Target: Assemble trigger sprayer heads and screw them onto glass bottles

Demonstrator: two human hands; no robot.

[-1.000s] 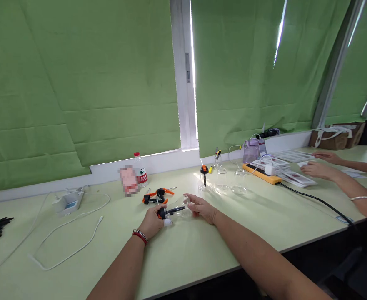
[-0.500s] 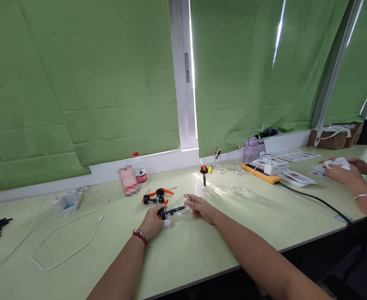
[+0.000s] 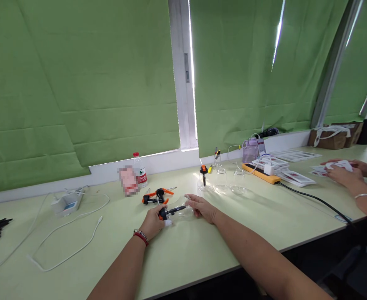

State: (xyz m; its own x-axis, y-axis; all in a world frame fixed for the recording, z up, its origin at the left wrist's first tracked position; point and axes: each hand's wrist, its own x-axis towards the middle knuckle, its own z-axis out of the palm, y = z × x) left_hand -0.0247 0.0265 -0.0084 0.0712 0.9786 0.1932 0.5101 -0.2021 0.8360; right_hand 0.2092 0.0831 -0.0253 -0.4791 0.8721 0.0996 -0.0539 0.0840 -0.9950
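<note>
Glass or clear plastic (which, I cannot tell) forms the clear vessel [image 3: 188, 214] lying on its side between the two hands, low over the tabletop [image 3: 202, 258]. Left hand [image 3: 152, 222] is clamped on the black cap [image 3: 163, 213] at the near-left end, a white wrap [image 3: 168, 223] showing on one digit; right hand [image 3: 202, 209] is closed on the far-right end. Slipping looks the likeliest trouble — the wall seems smooth, and the wrap could dull that digit's grip. Tilting the cap out of line might press its black rod [image 3: 177, 210] against the wall and scratch or crack it. Orange-and-black parts [image 3: 160, 193] lie just beyond the left hand, so a wide elbow or wrist movement could knock them; the upright capped vessel [image 3: 204, 179] seems safer, standing apart.
</note>
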